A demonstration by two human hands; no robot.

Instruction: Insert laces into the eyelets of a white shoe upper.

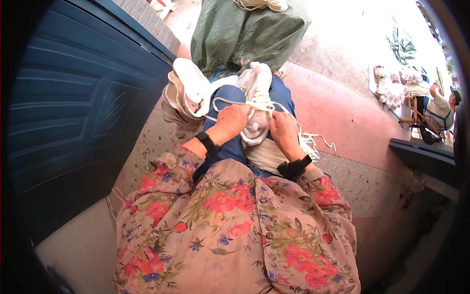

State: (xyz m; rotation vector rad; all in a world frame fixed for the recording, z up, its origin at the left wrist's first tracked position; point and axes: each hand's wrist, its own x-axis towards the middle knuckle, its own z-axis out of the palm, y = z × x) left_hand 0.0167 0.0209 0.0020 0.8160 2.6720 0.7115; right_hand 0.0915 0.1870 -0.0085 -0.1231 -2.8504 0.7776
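A white sneaker [258, 88] lies across my knees, its toe pointing toward me. Cream shoelace [226, 101] runs through its eyelets and loops out to the left. My left hand [231, 121] is at the shoe's left side, fingers closed on the lace near the lowest eyelets. On the opposite side, my right hand [284, 130] pinches the lace where it leaves the shoe; the fingertips are partly hidden. Between my thighs rests a bundle of cream laces [267, 156], with loose ends [309, 141] spilling out by my right wrist.
More white shoes [190, 81] are piled beside my left knee. Ahead stands a green sack [245, 36] with a lace bundle [263, 4] on top. A dark blue panelled door [88, 93] is close on the left. At far right, another person [438, 110] sits near piled shoes [391, 91].
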